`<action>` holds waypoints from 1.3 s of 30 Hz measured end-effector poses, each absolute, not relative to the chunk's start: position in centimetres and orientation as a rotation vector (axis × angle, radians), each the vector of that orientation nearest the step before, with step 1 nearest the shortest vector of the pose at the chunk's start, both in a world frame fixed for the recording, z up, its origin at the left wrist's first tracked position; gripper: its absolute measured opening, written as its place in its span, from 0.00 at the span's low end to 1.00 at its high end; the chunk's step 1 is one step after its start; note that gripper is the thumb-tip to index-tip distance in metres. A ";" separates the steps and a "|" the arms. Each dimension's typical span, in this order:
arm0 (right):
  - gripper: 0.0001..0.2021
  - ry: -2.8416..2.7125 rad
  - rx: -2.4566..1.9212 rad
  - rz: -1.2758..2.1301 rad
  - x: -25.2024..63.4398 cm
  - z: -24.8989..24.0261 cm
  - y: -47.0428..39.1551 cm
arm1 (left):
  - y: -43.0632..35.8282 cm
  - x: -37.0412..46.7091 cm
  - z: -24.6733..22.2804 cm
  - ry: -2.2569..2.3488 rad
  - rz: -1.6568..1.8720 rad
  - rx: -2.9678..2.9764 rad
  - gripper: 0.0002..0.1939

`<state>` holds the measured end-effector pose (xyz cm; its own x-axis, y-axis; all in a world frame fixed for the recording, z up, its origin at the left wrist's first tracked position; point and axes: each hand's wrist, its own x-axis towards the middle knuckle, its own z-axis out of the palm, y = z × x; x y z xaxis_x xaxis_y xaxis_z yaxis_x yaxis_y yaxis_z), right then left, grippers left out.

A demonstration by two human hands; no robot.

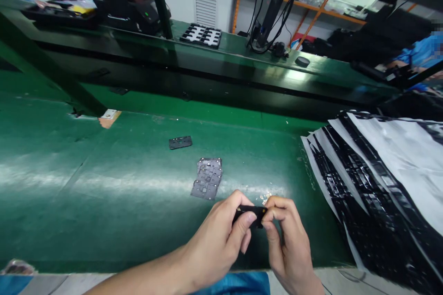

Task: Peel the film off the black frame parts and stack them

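Observation:
Near the front edge of the green bench, my left hand (228, 230) is closed around a small black plastic part (258, 217), its thumb lying across the face. My right hand (285, 235) pinches the right end of the same part between thumb and fingertips; whether a smaller piece is in that pinch I cannot make out. A gold-coloured spot shows at that end. Just beyond the right fingers lies a scatter of tiny pale pieces (266, 198). Farther out, an overlapping stack of flat dark grey plates (207, 179) rests on the bench.
A single black plate (180, 142) lies beyond the stack. To the right, layered black parts with white sheets (391, 166) cover the bench. A dark conveyor (207, 78) runs across the back, with a black-and-white tray (201, 35) behind it. A green post (51, 64) slants down on the left.

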<state>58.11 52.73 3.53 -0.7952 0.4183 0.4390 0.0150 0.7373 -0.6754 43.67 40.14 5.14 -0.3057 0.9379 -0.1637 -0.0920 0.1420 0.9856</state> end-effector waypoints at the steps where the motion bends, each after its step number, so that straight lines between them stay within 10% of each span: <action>1: 0.07 -2.328 -0.352 0.931 58.4 3.5 52.9 | 40.3 43.5 5.0 1.471 1.328 0.886 0.16; 18: 0.09 -2.244 -0.812 0.770 59.7 0.2 58.4 | 40.3 42.5 4.4 1.439 1.381 0.762 0.12; 39: 0.15 -2.203 -0.149 0.867 55.8 3.8 52.1 | 39.5 44.1 5.2 1.522 1.409 0.999 0.11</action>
